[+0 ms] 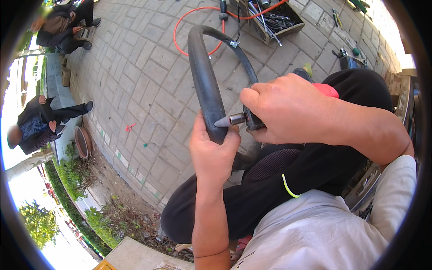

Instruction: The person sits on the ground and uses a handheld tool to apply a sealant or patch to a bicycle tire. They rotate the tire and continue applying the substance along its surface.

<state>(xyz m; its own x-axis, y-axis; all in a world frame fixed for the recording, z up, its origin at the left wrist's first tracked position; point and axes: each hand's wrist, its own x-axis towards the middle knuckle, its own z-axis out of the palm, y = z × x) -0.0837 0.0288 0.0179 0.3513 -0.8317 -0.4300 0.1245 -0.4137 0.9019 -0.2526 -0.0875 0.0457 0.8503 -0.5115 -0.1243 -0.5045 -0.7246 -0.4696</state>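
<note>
A black rubber inner tube [204,76], puffed up, loops over the paving in front of me, its metal valve [234,44] on the far side. My left hand [210,150] grips the tube's near left part, with the thumb and fingers on either side. In my right hand [288,101] is a dark handheld rotary grinder [254,120]; its body is mostly hidden by the fingers. A pale cone-shaped tip [222,122] sticks out of its metal chuck and meets the tube's surface just above my left thumb. Whether the tip is spinning cannot be seen.
An orange hose [176,28] curls behind the tube, beside a wooden tool box [288,29] full of metal tools. Pliers [337,19] lie at the far right. A red scrap [130,128] and a clay pot [83,141] are left; several people sit along that side.
</note>
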